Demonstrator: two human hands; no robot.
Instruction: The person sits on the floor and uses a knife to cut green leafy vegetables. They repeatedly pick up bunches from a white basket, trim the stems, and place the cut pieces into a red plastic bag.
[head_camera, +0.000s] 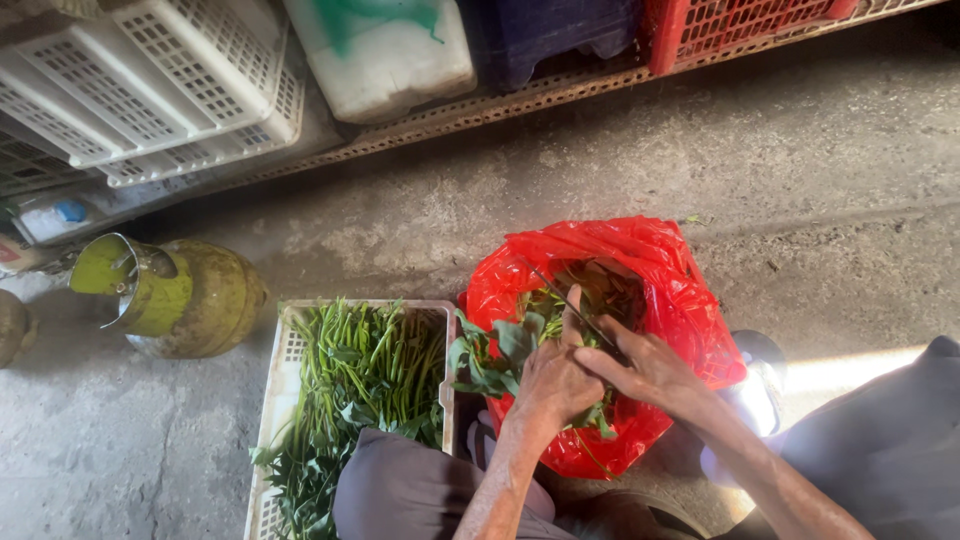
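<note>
Over the red plastic bag (680, 290) on the floor, the left hand (550, 385) has its fingers curled tight around a bunch of leafy greens (495, 350). The right hand (650, 370) pinches a thin dark knife (580, 312) against the stems.

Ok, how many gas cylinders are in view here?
2: one green gas cylinder lies left of the white crate of greens; a second cylinder shows at the left edge, mostly cut off.
</note>
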